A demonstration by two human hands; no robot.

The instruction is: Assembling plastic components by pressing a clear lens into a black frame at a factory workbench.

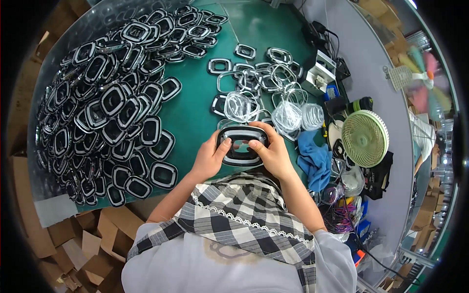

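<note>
Black rounded frame [243, 133] with a silvery inner band sits in front of the person's body, at the near edge of the green tabletop [198, 93], held up between both hands. Its long axis runs left to right, across the body. The left hand [210, 157] grips its left end and the right hand [273, 152] its right end, thumbs on the face and the other fingers mostly hidden behind; neither hand is nearer, since both touch it.

Just beyond it, on the far side, lie coiled clear rings [238, 106] and a loose scatter of similar frames [220, 66]. A large heap of frames [112, 100] covers the left of the tabletop, so the left hand is the nearer one to it. To the right, nearer the right hand, are a crumpled blue cloth [315, 161] and, farther right, a pale green fan [365, 138].

No writing can be read on the held frame; a black bag [380, 178] near the fan shows pale marks too small to make out.
</note>
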